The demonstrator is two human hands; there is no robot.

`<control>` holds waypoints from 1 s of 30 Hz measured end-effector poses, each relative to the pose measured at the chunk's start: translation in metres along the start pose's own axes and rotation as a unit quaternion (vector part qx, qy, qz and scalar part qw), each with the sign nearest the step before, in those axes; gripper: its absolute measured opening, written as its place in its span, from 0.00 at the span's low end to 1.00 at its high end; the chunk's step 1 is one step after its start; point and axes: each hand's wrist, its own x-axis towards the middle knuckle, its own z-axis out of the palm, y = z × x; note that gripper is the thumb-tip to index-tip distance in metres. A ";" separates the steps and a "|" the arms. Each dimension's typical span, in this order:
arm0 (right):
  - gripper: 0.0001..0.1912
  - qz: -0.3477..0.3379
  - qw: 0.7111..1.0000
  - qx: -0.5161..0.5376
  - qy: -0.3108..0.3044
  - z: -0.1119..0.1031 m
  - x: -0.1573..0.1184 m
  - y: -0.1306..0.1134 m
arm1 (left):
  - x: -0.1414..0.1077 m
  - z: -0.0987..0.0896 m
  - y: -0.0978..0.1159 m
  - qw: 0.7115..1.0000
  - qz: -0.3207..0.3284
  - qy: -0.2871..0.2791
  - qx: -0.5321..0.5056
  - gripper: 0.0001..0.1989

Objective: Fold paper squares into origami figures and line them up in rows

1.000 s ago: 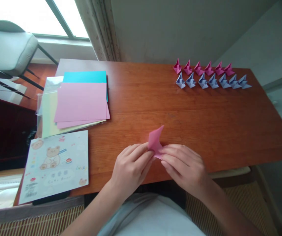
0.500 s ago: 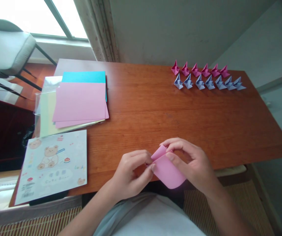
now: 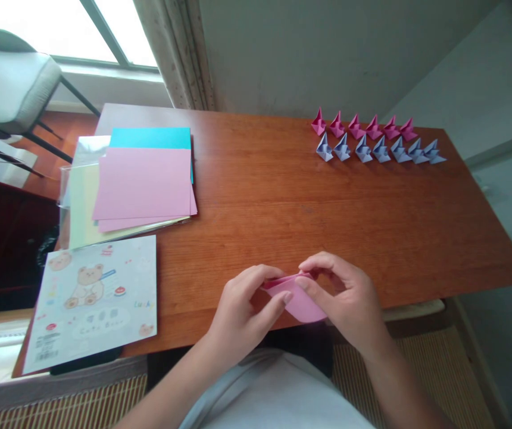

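Note:
A partly folded pink sheet of paper (image 3: 303, 302) is held between both hands, just above the table's front edge. My left hand (image 3: 249, 307) pinches its left end, thumb on the near face and fingers behind. On the right end, my right hand (image 3: 345, 298) grips the top fold with thumb and fingertips. The upper edge is doubled over, while the lower part bows towards me. Fingers hide part of the fold.
Pink (image 3: 337, 125) and light-blue origami pieces (image 3: 364, 150) stand in two rows at the back right of the wooden table (image 3: 256, 196). Pink sheets (image 3: 144, 183) lie on blue and yellow paper at left. A bear-printed pad (image 3: 99, 322) lies nearer me.
The pink paper has tilted, so its lower part shows shorter and its top fold lies flatter. My left fingers have moved up and right along the fold.

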 end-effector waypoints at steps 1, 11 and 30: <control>0.03 -0.002 1.000 0.000 0.005 0.000 -0.001 0.000 | 0.001 0.001 0.001 1.000 -0.006 0.003 -0.009 0.06; 0.04 0.028 0.998 0.039 -0.026 -0.006 -0.001 0.000 | 0.007 0.000 0.005 0.997 -0.034 -0.008 -0.072 0.09; 0.03 0.022 0.998 0.044 -0.041 -0.004 -0.004 0.002 | 0.005 -0.001 0.009 0.996 -0.049 -0.012 -0.073 0.09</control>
